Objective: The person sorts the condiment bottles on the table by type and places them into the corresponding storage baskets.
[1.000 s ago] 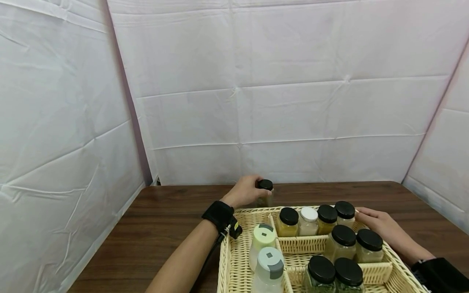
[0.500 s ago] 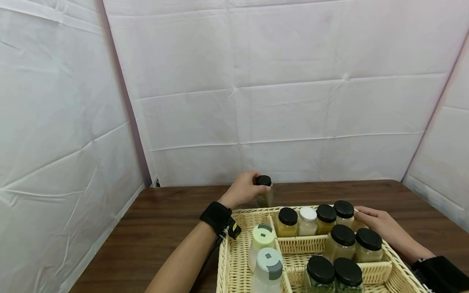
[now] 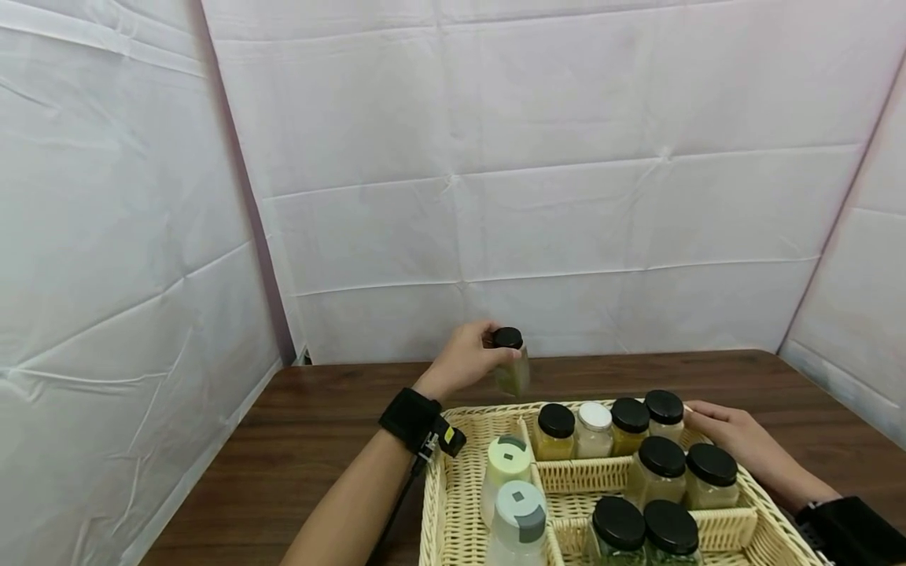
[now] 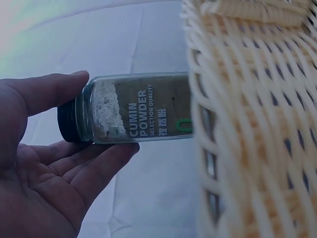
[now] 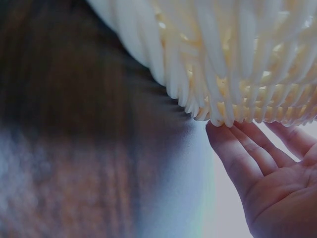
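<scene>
Cumin jar [image 3: 511, 363] sits in the left hand [image 3: 467, 360], lifted off the table [image 3: 297, 440], just behind the far rim of the wicker basket [image 3: 460, 503]. Thumb and fingers [image 4: 94, 168] wrap the upper part near its black cap [image 3: 507, 337]; jar tilts slightly. Left wrist view: label reads "CUMIN POWDER", brownish powder inside, jar right beside the basket's outer weave.

Right hand [image 3: 736, 440] rests against the basket's right outer wall, fingers straight and relaxed, fingertips [image 5: 220, 134] touching the weave, holding nothing.

Basket contents, head view: back compartment has a row of four jars, black, white [image 3: 594, 416], black, black lids. Next row holds two more black-lidded jars [image 3: 686, 472], and two dark-lidded jars [image 3: 640, 527] sit at the near edge. Left compartment holds two pale bottles with light green lids [image 3: 513, 487]. Black straps on both wrists. White sheeting [image 3: 531, 181] surrounds the table on three sides.
</scene>
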### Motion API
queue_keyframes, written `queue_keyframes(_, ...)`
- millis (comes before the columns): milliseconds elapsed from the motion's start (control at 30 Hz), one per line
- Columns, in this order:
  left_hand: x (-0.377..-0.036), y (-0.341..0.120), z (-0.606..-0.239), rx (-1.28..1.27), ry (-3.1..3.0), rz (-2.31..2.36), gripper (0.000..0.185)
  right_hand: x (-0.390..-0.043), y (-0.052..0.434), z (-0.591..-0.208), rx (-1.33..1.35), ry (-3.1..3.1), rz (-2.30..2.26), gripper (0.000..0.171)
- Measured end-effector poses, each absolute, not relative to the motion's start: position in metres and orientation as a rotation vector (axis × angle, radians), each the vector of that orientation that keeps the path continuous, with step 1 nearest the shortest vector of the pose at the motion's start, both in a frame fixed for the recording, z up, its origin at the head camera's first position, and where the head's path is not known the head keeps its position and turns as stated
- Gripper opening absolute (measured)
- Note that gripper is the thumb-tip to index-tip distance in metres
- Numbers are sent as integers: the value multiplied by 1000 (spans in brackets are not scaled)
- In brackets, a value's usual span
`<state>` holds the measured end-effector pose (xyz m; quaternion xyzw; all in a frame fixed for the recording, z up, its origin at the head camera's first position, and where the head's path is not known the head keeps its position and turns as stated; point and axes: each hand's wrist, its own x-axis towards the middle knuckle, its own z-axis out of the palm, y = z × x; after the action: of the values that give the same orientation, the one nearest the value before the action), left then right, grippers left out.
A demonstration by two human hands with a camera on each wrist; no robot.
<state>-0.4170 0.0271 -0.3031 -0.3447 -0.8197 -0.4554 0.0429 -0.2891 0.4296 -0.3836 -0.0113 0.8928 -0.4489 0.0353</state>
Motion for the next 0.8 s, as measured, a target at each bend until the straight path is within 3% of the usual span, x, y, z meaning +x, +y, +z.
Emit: queue_keyframes(800,-398,20,-282,-1078,-2416,-1428,40,-298,433,-384,-23,2757,-1350,84)
